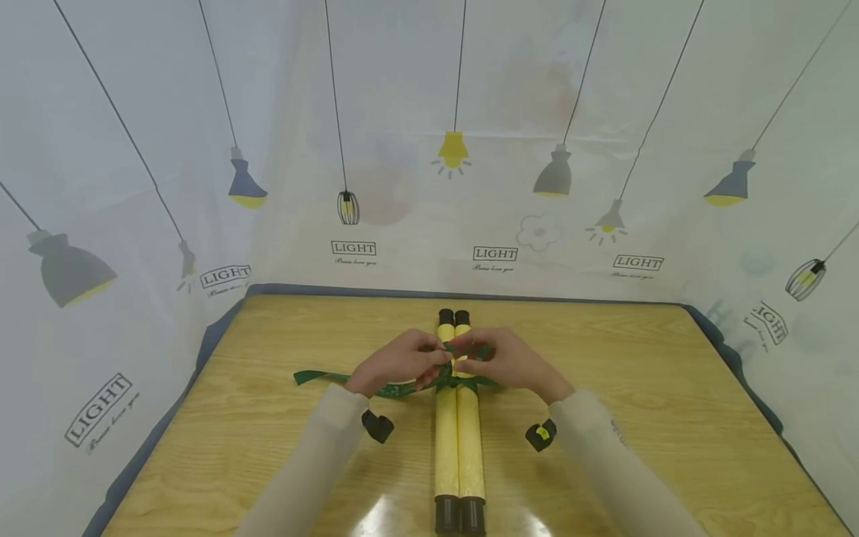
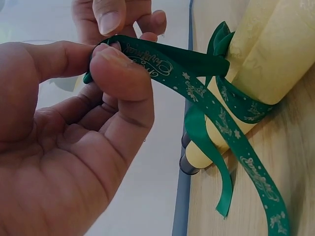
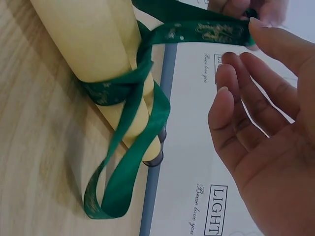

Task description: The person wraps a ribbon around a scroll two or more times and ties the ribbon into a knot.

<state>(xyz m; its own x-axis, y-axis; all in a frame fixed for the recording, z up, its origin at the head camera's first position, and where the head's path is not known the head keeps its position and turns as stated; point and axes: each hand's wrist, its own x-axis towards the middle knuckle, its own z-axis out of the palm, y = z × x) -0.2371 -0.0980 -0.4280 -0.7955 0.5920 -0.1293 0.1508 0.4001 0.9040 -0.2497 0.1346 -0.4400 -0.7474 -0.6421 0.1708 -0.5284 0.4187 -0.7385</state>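
Note:
Two pale yellow tubes (image 1: 459, 440) with black end caps lie side by side on the table. A green ribbon (image 2: 216, 118) with silvery print, "Christmas" among it, wraps around both. My left hand (image 1: 409, 358) pinches a raised, folded part of the ribbon between thumb and index finger (image 2: 120, 69). Opposite, my right hand (image 1: 503, 359) touches that held part with one fingertip; its other fingers curve loosely, apart from the ribbon (image 3: 211, 32). One ribbon tail runs left across the table. In the right wrist view another length hangs in a loop beside the tubes (image 3: 98, 44).
A wood-grain table (image 1: 268, 447) spreads around the tubes. Behind and beside it hangs a pale backdrop (image 1: 416, 89) printed with lamps and "LIGHT", with a blue-grey strip along the table's edges. Small black devices (image 1: 378, 426) are on both wrists.

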